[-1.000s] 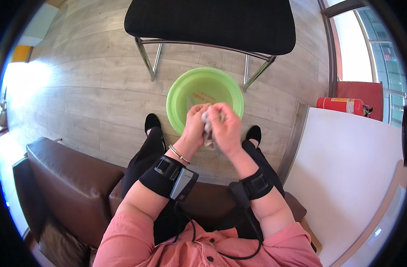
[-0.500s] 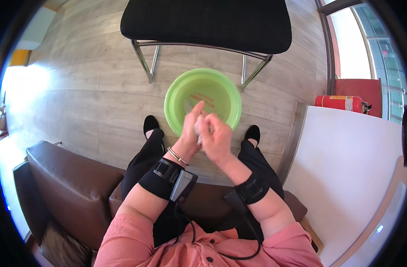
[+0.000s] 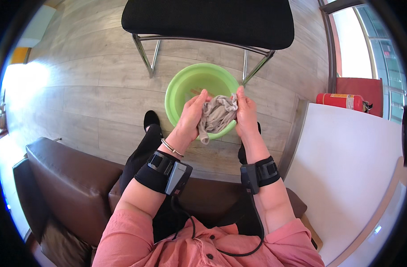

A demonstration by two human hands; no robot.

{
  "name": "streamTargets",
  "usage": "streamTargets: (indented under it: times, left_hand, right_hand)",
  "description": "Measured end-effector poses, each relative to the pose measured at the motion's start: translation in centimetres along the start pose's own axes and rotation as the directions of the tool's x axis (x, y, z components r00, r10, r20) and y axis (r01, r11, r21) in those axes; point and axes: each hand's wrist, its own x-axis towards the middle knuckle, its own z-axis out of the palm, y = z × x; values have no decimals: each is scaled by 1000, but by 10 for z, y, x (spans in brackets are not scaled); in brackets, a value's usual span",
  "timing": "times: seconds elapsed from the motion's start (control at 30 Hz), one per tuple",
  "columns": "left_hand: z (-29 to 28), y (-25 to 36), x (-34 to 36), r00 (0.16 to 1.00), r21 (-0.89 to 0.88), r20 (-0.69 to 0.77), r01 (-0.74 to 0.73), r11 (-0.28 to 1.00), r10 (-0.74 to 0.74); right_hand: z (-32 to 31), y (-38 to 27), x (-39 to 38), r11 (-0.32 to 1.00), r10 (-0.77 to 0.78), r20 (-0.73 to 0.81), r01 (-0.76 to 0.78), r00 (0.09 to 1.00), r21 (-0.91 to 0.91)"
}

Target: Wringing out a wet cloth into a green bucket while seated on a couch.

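A crumpled grey cloth (image 3: 216, 115) hangs between my two hands, over the near part of a green plastic basin (image 3: 176, 84). My left hand (image 3: 193, 113) is closed on the cloth's left side, its thumb pointing away from me. On the other side my right hand (image 3: 246, 111) pinches the cloth's right edge. One twisted end of the cloth droops past the basin's near rim. Reddish printing shows on the basin's floor, partly hidden behind the cloth and my left hand.
Beyond the basin stands a black chair (image 3: 208, 20) with metal legs. A brown leather sofa (image 3: 74, 178) is under and left of me. To the right are a white tabletop (image 3: 346, 164) and a red fire extinguisher (image 3: 341, 101). Wood-look flooring (image 3: 87, 98) surrounds the basin.
My hands were pressed together around the balled-up cloth. They have moved apart, the right one going rightward, and the cloth is now loosened and spread between them.
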Motion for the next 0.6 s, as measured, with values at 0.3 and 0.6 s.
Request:
streamTargets:
  times: [0.3, 0.6]
  left_hand:
    - [-8, 2, 4, 988, 233, 124, -117, 965, 90]
    - [3, 4, -2, 990, -43, -65, -130, 991, 128]
  right_hand:
    - [0, -10, -5, 1000, 19, 192, -17, 981, -11]
    - [19, -6, -23, 881, -272, 160, 312, 949, -356]
